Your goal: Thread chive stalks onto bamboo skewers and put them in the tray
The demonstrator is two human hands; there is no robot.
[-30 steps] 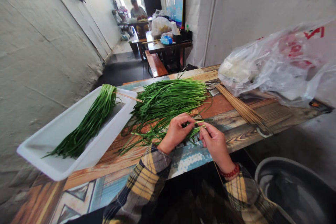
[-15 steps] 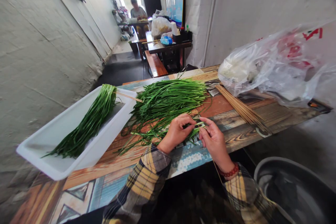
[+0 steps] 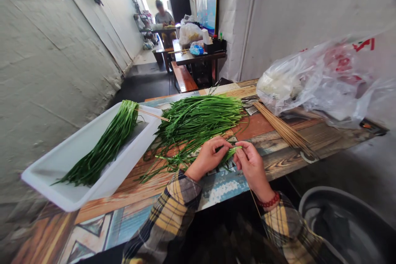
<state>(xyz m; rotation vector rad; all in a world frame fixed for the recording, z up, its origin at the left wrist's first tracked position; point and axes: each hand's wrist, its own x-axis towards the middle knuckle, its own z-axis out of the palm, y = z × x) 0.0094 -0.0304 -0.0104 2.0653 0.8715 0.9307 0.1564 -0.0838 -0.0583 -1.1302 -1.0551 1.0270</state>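
My left hand [image 3: 212, 154] is closed around a few green chives [image 3: 229, 154], their pale cut ends pointing right. Close against it, my right hand [image 3: 250, 160] has thumb and fingers pinched together at those ends. A thin bamboo skewer [image 3: 255, 202] runs down from beneath my right hand; its upper part is hidden by the fingers. Just beyond both hands lies a large heap of chives [image 3: 201, 115], with loose strands [image 3: 173, 161] to the left. In a white tray [image 3: 74, 204] at the left rests a bundle of chives [image 3: 102, 148] threaded on a skewer [image 3: 153, 114].
Bare skewers [image 3: 278, 126] lie at the right of the patterned table [image 3: 130, 192], beside a clear plastic bag [image 3: 312, 80]. A grey tub [image 3: 346, 198] stands below, right. Farther off, a person [image 3: 163, 17] sits behind another table [image 3: 201, 55] and a bench [image 3: 185, 76].
My hands have drawn slightly closer together, and the chive ends now sit between my right fingertips. The heap and the tray stay where they were; the view shifts slightly.
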